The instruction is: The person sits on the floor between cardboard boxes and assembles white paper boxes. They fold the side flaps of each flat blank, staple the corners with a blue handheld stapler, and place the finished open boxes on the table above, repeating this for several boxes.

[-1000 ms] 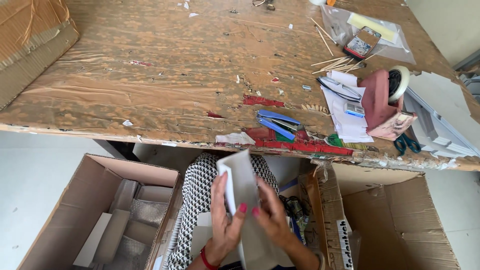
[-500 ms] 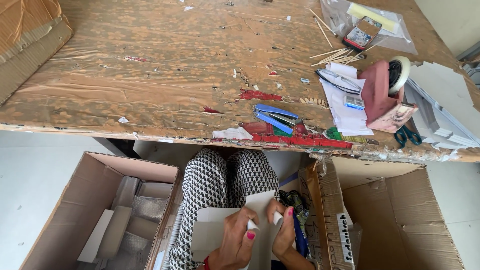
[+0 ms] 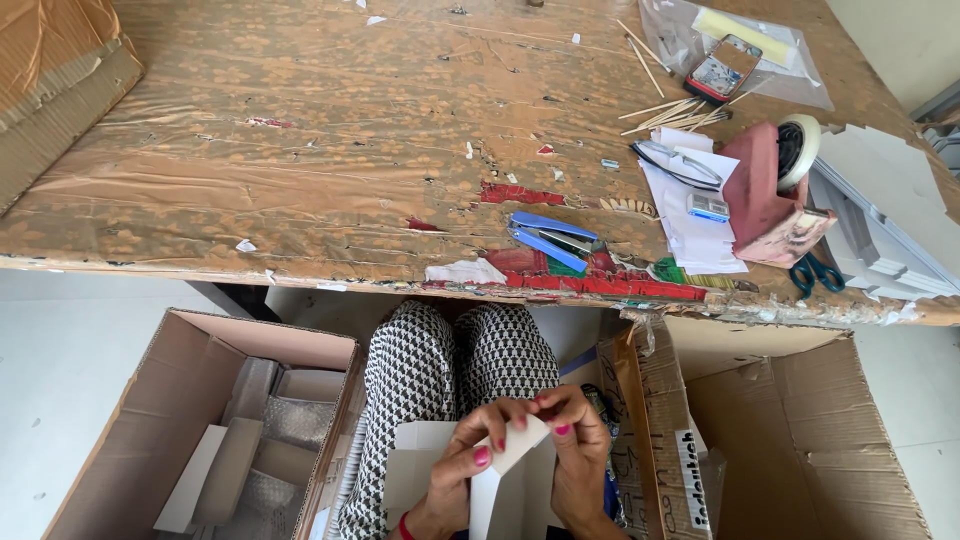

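White card [image 3: 515,445] is pinched by both your hands, left [image 3: 465,480] and right [image 3: 575,455]; uneven pressure could crease it crookedly.

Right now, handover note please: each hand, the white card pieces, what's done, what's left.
Left hand: in the lap, fingers pinching a small white card flap.
Right hand: gripping the same flap from the other side.
White card sheets: lying on the knees under both hands, below the table edge.
Done: flap is partly bent over.
Left: no finished shape shows yet.
Blue stapler and tape dispenser lie untouched on the table.
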